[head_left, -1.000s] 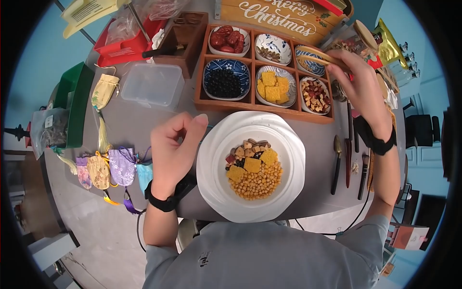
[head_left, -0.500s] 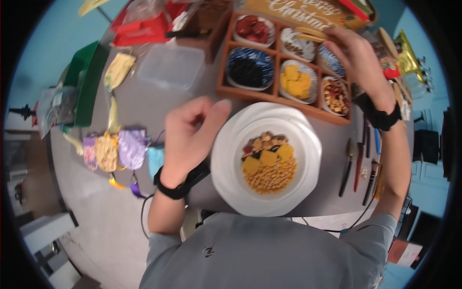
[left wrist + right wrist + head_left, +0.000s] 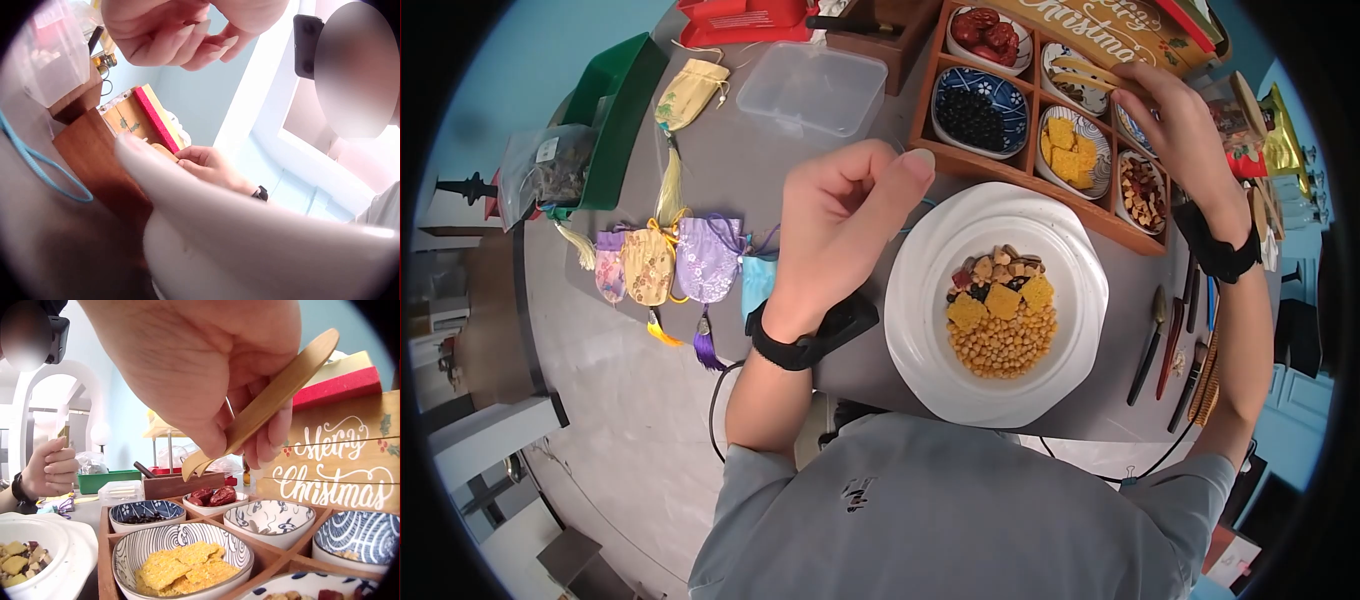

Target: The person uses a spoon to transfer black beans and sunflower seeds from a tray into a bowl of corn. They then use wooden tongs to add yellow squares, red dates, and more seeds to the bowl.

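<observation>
My right hand (image 3: pixel 1190 135) grips a pair of wooden tongs (image 3: pixel 272 403), whose tips stand apart above the white patterned bowl of seeds (image 3: pixel 281 519) in the divided wooden box (image 3: pixel 1142 237). Neighbouring compartments hold bowls of yellow crackers (image 3: pixel 187 569), red dates (image 3: pixel 215 497), black beans (image 3: pixel 972 120) and chopped nuts (image 3: pixel 1142 190). Nothing shows between the tong tips. My left hand (image 3: pixel 840 215) hovers left of a large white bowl (image 3: pixel 1090 290), fingers loosely curled and holding nothing. In that bowl lie yellow beans, crackers, nuts and dark beans.
A clear plastic container (image 3: pixel 815 90) is left of the wooden box. Several drawstring pouches (image 3: pixel 710 260) and a green bin (image 3: pixel 625 140) stand at the left. Slim tools (image 3: pixel 1165 350) lie right of the bowl. A Merry Christmas sign (image 3: pixel 337 456) stands behind the box.
My right hand has brought the tongs left, from the back-right blue-patterned bowl to over the seed bowl. The head view has shifted, so the table appears further right. My left hand stays beside the bowl.
</observation>
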A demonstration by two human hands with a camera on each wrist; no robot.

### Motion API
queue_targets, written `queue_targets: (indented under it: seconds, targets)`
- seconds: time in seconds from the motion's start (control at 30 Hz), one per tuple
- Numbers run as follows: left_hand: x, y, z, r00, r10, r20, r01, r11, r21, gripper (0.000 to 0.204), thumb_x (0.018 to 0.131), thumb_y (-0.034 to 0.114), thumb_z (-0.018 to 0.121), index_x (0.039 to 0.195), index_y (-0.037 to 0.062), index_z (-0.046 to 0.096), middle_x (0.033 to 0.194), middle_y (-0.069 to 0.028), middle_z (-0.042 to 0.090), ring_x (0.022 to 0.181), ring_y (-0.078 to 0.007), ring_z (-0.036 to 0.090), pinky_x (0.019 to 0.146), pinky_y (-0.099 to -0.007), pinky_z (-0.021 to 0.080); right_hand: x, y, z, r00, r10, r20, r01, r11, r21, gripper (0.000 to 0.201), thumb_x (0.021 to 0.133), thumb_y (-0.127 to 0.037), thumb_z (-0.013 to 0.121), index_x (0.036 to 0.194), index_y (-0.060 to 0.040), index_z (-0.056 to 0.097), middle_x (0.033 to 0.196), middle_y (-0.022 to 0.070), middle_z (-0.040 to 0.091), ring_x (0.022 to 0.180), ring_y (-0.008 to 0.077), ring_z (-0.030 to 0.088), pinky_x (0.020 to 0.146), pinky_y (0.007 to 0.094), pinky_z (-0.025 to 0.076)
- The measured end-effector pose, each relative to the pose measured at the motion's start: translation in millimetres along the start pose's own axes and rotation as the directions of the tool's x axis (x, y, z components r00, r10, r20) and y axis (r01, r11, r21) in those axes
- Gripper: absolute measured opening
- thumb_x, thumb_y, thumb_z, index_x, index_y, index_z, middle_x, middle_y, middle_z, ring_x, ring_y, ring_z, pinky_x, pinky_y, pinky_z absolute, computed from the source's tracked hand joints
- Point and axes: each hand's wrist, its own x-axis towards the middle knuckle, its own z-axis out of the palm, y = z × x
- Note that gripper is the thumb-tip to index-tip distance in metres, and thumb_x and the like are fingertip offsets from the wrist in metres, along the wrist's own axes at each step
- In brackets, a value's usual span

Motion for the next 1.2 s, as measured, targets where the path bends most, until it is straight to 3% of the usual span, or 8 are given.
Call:
queue_targets:
  seconds: [0.3,0.4,0.67,0.77,0.9,0.93,1.17,1.2]
  targets:
    - [3,0,-6,0.986,0.148,0.082,-0.146,0.989,-0.020,0.041,0.103,0.025,0.056,0.067,0.0090,0.045,0.064,-0.0007,0.049,0.056,-0.0053,0.034,0.053,-0.0246,0.023,1,-6,-5,0.999,-0.032,-0.028,0.032,0.999,0.005,0.025,0.096,-0.019,0.068,0.114,-0.0023,0.067,0.103,0.0180,0.072,0.097,0.0373,0.069,0.080,0.0429,0.055]
    - [3,11,-7,0.991,0.080,0.103,-0.064,0.987,-0.144,0.031,0.102,0.012,0.063,0.072,0.0058,0.056,0.067,0.0051,0.053,0.062,-0.0016,0.041,0.056,-0.0217,0.029,1,-7,-6,0.997,-0.058,-0.043,0.057,0.998,-0.020,0.025,0.096,-0.019,0.069,0.114,-0.0023,0.067,0.102,0.0184,0.072,0.096,0.0377,0.069,0.080,0.0434,0.055]
    - [5,54,11,0.953,0.187,0.239,-0.143,0.971,-0.190,0.028,0.098,0.002,0.063,0.072,0.0014,0.054,0.069,0.0046,0.051,0.065,-0.0021,0.043,0.058,-0.0219,0.032,5,-21,-7,0.991,-0.093,-0.099,0.090,0.995,-0.038,0.022,0.091,-0.016,0.070,0.108,-0.0029,0.068,0.101,0.0175,0.071,0.097,0.0390,0.067,0.081,0.0474,0.055]
    - [17,50,13,0.924,0.156,0.348,-0.179,0.983,0.034,0.028,0.093,0.002,0.069,0.069,0.0012,0.054,0.068,0.0040,0.053,0.063,-0.0015,0.044,0.055,-0.0227,0.032,8,-22,-4,0.992,-0.091,-0.089,0.086,0.995,-0.058,0.021,0.090,-0.015,0.071,0.107,-0.0037,0.069,0.099,0.0154,0.072,0.095,0.0374,0.068,0.079,0.0473,0.055]
    - [28,43,12,0.837,0.112,0.535,-0.320,0.894,0.313,0.032,0.087,0.006,0.078,0.066,0.0031,0.054,0.058,0.0001,0.051,0.053,-0.0045,0.044,0.047,-0.0266,0.030,17,-25,-4,0.997,-0.035,-0.063,0.032,0.998,-0.057,0.018,0.089,-0.014,0.071,0.105,-0.0040,0.070,0.096,0.0138,0.072,0.094,0.0361,0.068,0.078,0.0474,0.055]
    - [27,41,13,0.847,0.066,0.528,-0.272,0.907,0.322,0.032,0.082,0.003,0.077,0.065,0.0033,0.050,0.063,-0.0014,0.050,0.055,-0.0070,0.041,0.048,-0.0266,0.028,20,-26,-2,0.998,-0.010,-0.057,0.007,0.999,-0.049,0.018,0.089,-0.013,0.071,0.104,-0.0035,0.070,0.096,0.0139,0.072,0.093,0.0362,0.068,0.078,0.0476,0.055]
    - [26,27,10,0.812,0.146,0.565,-0.421,0.817,0.394,0.035,0.080,0.006,0.080,0.063,0.0055,0.050,0.055,-0.0012,0.046,0.048,-0.0130,0.043,0.047,-0.0290,0.029,49,-5,16,0.997,-0.070,-0.022,0.066,0.988,-0.141,0.020,0.086,-0.014,0.073,0.104,-0.0039,0.070,0.097,0.0143,0.071,0.094,0.0361,0.069,0.078,0.0469,0.057]
    - [26,24,11,0.816,0.134,0.562,-0.419,0.807,0.416,0.035,0.080,0.008,0.080,0.062,0.0062,0.050,0.055,-0.0027,0.046,0.047,-0.0177,0.045,0.046,-0.0312,0.031,53,-2,18,0.995,-0.101,-0.019,0.097,0.983,-0.158,0.020,0.086,-0.013,0.073,0.104,-0.0039,0.070,0.097,0.0143,0.071,0.094,0.0361,0.069,0.078,0.0466,0.057]
